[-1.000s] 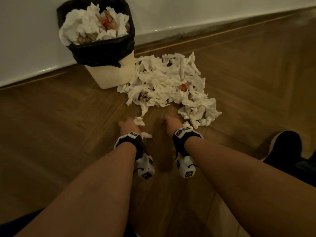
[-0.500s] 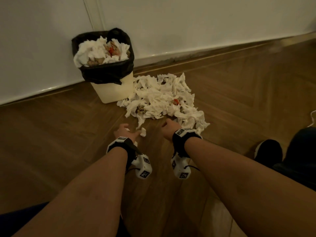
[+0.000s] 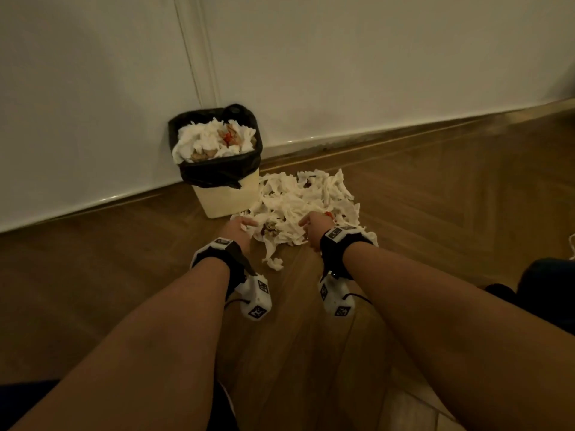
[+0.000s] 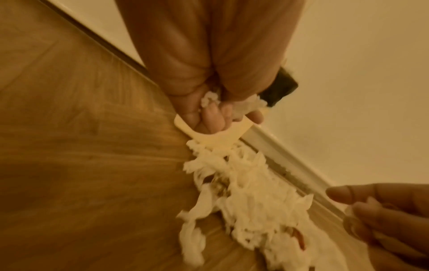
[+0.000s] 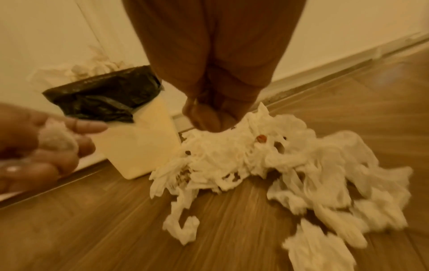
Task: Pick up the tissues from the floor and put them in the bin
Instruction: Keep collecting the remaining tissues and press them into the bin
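As both hands lift off the floor, a first scrap comes up.
The left hand [image 3: 238,227] clutches a tissue wad [image 5: 55,137]; the right hand [image 3: 314,225] is clenched, contents unclear; the tissue pile [image 3: 305,206] still lies beside the full bin [image 3: 225,199].

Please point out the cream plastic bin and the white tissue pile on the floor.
Cream plastic bin [image 3: 224,200]: head view, bare front wall below the liner.
White tissue pile [image 3: 306,202]: head view, middle of the heap.

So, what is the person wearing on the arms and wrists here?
Both forearms are bare, with no sleeves. The left wrist and the right wrist each carry a black strap with a white plate on top that bears a black square marking. Below each strap hangs a white camera block with black-and-white square tags and a thin black cable.
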A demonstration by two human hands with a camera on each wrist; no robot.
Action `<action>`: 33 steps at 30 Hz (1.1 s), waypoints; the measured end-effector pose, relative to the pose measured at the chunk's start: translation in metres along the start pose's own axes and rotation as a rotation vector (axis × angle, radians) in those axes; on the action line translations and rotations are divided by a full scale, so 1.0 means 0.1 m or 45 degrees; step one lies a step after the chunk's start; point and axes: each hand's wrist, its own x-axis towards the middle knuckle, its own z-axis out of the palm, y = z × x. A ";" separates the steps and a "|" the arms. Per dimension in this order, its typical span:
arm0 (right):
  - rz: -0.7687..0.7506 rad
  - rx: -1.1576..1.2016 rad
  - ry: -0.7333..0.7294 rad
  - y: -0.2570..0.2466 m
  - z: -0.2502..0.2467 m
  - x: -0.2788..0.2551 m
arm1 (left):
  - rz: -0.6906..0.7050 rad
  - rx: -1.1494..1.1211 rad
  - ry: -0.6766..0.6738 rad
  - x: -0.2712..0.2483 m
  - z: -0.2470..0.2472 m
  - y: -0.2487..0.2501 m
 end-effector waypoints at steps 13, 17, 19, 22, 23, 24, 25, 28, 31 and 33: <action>-0.299 -0.197 0.291 -1.68 -0.95 0.24 | 0.367 0.045 0.397 0.15 -1.32 1.49; -0.440 -0.156 0.367 -2.10 -1.09 0.33 | 0.451 -0.060 0.474 0.23 -1.57 1.48; -0.495 -0.076 0.351 -2.24 -1.10 0.39 | 0.494 -0.173 0.535 0.28 -1.62 1.41; -0.540 0.090 0.347 -2.34 -1.06 0.45 | 0.494 -0.251 0.559 0.35 -1.59 1.31; -0.520 0.081 0.351 -2.34 -1.04 0.49 | 0.474 -0.252 0.578 0.38 -1.56 1.28; -0.505 0.020 0.344 -2.34 -1.01 0.53 | 0.460 -0.230 0.603 0.42 -1.54 1.26; -0.501 -0.055 0.350 -2.31 -0.97 0.58 | 0.466 -0.192 0.645 0.45 -1.51 1.24; -0.498 -0.158 0.344 -2.20 -0.84 0.68 | 0.601 0.086 0.749 0.54 -1.44 1.23; -0.473 -0.270 0.301 -2.10 -0.69 0.81 | 0.724 0.357 0.666 0.62 -1.35 1.18; -0.495 -0.263 0.300 -2.05 -0.59 0.89 | 0.684 0.373 0.596 0.69 -1.27 1.12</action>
